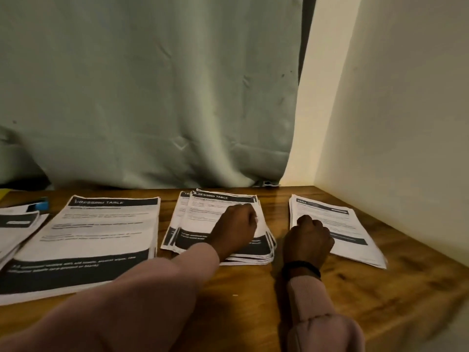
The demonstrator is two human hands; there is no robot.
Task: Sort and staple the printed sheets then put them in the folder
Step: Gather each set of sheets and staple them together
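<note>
1. Four lots of white printed sheets with black header and footer bands lie in a row on the brown wooden desk (253, 295): a partly cropped stack at the far left (15, 229), a large left stack (96, 237), a loosely fanned middle stack (203, 219) and a right stack (350, 229) near the cream wall (393, 110).
2. The middle stack is uneven, its sheet edges splayed at the near right corner.
3. The left hand (234, 228), in a pink sleeve (142, 301), rests on the middle stack with fingers curled; whether it pinches a sheet cannot be told.
4. The right hand (308, 241), wearing a black wristband (300, 269), sits fist-like on the left edge of the right stack, fingers curled; a grip on paper cannot be confirmed.
5. The hands are near each other, not touching.
6. Headers on the large left stack and the middle stack read "DRESSING TABLE". Other text is blurred.
7. A blue and black object (40, 205) lies beyond the far-left stack; a pale green curtain (152, 97) hangs behind the desk.
</note>
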